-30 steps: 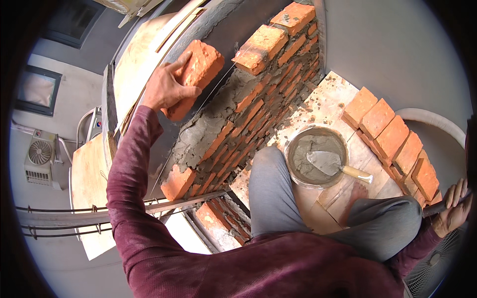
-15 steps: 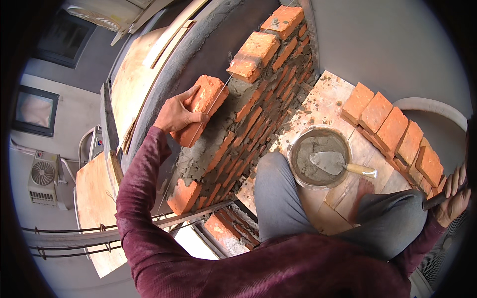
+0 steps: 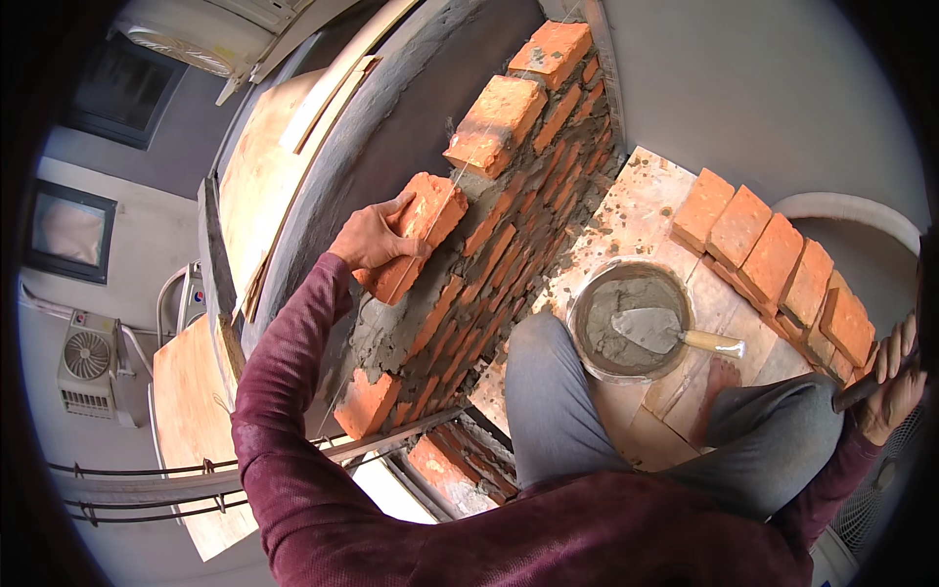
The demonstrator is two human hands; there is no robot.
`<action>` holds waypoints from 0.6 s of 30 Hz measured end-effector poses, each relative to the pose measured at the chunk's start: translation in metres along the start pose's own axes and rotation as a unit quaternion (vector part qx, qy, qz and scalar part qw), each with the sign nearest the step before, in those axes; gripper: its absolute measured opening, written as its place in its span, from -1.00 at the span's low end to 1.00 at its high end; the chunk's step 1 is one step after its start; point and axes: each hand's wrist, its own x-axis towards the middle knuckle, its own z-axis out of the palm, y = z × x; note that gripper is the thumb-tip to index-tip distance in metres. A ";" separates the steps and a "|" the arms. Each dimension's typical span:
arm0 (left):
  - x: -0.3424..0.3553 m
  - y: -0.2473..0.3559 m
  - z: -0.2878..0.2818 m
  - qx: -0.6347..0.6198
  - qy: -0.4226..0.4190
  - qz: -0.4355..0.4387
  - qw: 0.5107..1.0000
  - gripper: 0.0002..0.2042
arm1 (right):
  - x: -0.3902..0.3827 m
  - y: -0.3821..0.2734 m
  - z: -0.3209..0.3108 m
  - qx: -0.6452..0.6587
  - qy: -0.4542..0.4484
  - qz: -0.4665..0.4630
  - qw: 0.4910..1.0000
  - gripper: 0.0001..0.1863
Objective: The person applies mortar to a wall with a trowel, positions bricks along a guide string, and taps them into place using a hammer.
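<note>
My left hand [image 3: 372, 238] grips an orange brick [image 3: 433, 207] from its left side. The brick is over the mortar-covered top of a brick wall [image 3: 489, 269], beside a taut thin string [image 3: 403, 274]; whether it touches the mortar [image 3: 375, 333] I cannot tell. Two more bricks [image 3: 497, 117] sit along the wall's far end, and one brick [image 3: 367, 403] marks its near end. At the right edge, my right hand [image 3: 892, 386] is closed around a dark bar [image 3: 854, 393], whose far end is lost in shadow.
A round bucket [image 3: 585, 354] of grey mortar stands before my knees, with a wooden-handled trowel [image 3: 650, 329] resting in it. Stacked bricks [image 3: 773, 245] line the right side of the board floor [image 3: 653, 191]. Plywood sheets [image 3: 201, 430] and metal rods [image 3: 147, 474] lie at left.
My left hand has carried the brick a little to the right and nearer the far bricks. The right hand still holds the dark bar; the trowel stays in the bucket.
</note>
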 end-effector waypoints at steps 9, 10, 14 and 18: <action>0.009 0.002 0.026 0.057 0.082 0.012 0.995 0.06 | 0.010 0.005 0.006 -0.020 0.006 0.034 0.999 -0.74; 0.008 0.008 0.028 0.088 0.085 -0.003 0.993 0.05 | 0.012 0.007 0.008 -0.018 0.006 0.038 0.999 -0.73; 0.004 0.029 0.035 0.177 0.101 -0.008 0.979 0.02 | 0.022 0.011 0.023 -0.009 0.008 0.032 0.999 -0.69; 0.007 0.032 0.026 0.145 0.024 -0.024 0.989 0.08 | 0.026 0.023 0.054 -0.031 0.032 0.001 0.999 -0.62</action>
